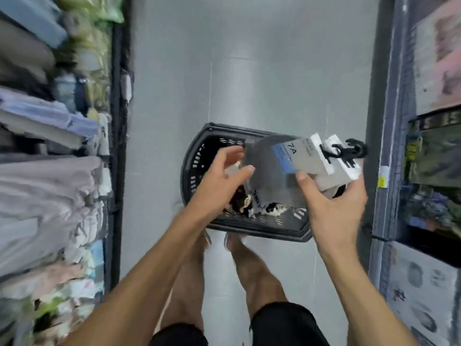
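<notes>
The grey sock pack (272,176) is held flat and slightly tilted. It has a white-and-blue paper band (296,158) printed "7A" and a black plastic hook (349,149) at its right end. The right hand (334,211) pinches its near edge above the black basket (199,136).

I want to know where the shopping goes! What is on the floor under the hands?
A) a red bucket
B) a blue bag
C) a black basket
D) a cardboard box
C: a black basket with slotted walls stands on the grey floor, right below the left hand and the right hand, which grips a grey sock pack above it.
</notes>
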The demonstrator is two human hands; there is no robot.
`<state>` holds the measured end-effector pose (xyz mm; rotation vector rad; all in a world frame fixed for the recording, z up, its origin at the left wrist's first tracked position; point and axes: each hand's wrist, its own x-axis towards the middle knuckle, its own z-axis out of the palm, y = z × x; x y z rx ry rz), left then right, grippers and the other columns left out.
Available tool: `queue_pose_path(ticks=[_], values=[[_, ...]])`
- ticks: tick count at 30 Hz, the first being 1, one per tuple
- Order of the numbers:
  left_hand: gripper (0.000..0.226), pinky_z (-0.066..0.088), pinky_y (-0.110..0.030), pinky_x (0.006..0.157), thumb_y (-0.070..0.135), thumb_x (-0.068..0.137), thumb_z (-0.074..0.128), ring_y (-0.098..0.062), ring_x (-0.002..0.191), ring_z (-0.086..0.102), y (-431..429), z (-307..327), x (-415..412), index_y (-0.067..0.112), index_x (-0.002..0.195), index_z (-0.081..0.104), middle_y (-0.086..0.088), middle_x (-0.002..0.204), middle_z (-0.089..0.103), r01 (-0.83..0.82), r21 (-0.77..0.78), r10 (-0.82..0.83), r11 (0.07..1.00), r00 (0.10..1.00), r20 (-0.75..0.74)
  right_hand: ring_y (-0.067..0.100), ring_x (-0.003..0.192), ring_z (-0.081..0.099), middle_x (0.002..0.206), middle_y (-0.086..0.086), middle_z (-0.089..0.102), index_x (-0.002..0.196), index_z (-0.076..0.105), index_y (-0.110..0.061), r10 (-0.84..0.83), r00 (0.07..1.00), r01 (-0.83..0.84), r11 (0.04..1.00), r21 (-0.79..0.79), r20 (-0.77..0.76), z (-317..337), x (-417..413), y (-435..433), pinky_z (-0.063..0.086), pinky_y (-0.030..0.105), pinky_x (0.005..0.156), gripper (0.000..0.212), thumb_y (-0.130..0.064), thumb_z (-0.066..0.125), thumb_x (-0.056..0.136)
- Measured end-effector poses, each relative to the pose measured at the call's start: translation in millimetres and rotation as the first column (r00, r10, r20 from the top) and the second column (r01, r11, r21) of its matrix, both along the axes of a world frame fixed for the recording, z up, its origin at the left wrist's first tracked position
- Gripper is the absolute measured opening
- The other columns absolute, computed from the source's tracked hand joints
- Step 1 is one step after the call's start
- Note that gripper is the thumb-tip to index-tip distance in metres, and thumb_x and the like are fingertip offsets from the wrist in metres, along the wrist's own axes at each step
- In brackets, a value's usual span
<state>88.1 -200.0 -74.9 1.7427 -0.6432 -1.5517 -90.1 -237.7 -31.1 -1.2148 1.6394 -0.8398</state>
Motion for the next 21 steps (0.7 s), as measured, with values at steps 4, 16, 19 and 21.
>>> queue_pose_path(ticks=[4, 16, 19, 21], values=[[0.080, 0.036, -0.036, 0.115, 0.033, 0.076, 0.072, -0.013, 0.138, 0.043, 29.3, 126.2, 25.3, 0.022, 0.146, 0.035, 0.000, 0.148, 0.046, -0.094, -0.217, 0.106, 0.972, 0.993, 0.046, -0.010, 0.085, 0.064, 0.091, -0.027, 0.070, 0.097, 0.062, -0.042, 0.301, 0.946, -0.301, 0.954, -0.019, 0.124, 113.7, 51.2, 2.6, 0.047, 0.005, 0.069, 0.037, -0.042, 0.075, 0.063], [0.028, 0.049, -0.006, 0.074, 0.030, 0.065, 0.076, 0.014, 0.082, 0.066, 338.2, 450.3, 69.7, 0.037, 0.092, 0.070, 0.027, 0.086, 0.073, -0.489, -0.391, 0.593, 0.780, 0.777, 0.211, 0.007, 0.105, 0.068, 0.116, -0.012, 0.070, 0.122, 0.057, -0.046, 0.840, 0.040, -0.868, 0.298, -0.398, 0.541, 376.2, 186.7, 231.9, 0.056, 0.020, 0.077, 0.063, -0.033, 0.077, 0.063], [0.046, 0.044, -0.003, 0.072, 0.026, 0.069, 0.083, 0.021, 0.075, 0.059, 449.7, 482.6, 33.0, 0.031, 0.106, 0.057, 0.022, 0.092, 0.073, -0.663, -0.414, 0.782, 0.624, 0.537, 0.318, 0.005, 0.105, 0.068, 0.120, -0.011, 0.070, 0.120, 0.059, -0.052, 0.864, -0.175, -0.849, 0.111, -0.517, 0.473, 420.6, 187.6, 334.7, 0.054, 0.016, 0.076, 0.064, -0.038, 0.079, 0.061], [0.045, 0.048, -0.014, 0.088, 0.027, 0.073, 0.076, 0.004, 0.089, 0.068, 518.2, 493.2, -0.7, 0.015, 0.113, 0.059, 0.021, 0.092, 0.074, -0.733, -0.482, 0.872, 0.480, 0.338, 0.355, 0.002, 0.100, 0.069, 0.114, -0.013, 0.072, 0.119, 0.063, -0.049, 0.869, -0.260, -0.835, 0.016, -0.550, 0.420, 440.3, 179.2, 407.7, 0.054, 0.013, 0.075, 0.063, -0.041, 0.079, 0.058]])
